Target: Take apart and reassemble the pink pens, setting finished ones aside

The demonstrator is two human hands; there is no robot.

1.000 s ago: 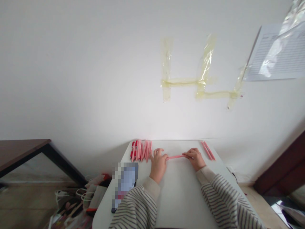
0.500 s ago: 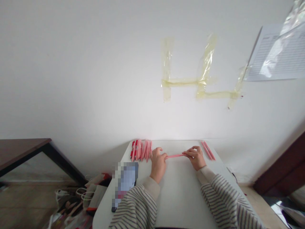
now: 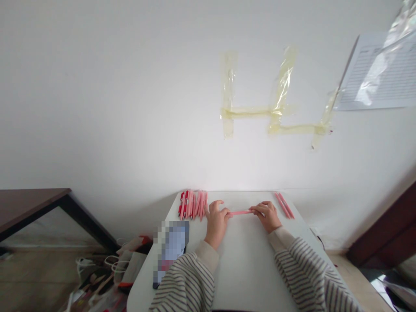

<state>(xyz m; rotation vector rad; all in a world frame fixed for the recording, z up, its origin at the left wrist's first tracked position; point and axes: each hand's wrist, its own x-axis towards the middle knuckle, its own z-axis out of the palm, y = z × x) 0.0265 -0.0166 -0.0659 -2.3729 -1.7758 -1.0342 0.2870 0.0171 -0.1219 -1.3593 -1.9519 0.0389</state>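
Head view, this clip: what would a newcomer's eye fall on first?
Probably the yellowish tape, stuck in a stepped pattern on the pale wall above the table. Next comes the pink pen held crosswise over the white table between the left hand and right hand. The bunch of pink and red pens at the table's far left corner also stands out.

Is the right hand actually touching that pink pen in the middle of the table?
Touching. The head view shows the right hand with its thumb and fingers pinched onto one end of the pink pen.
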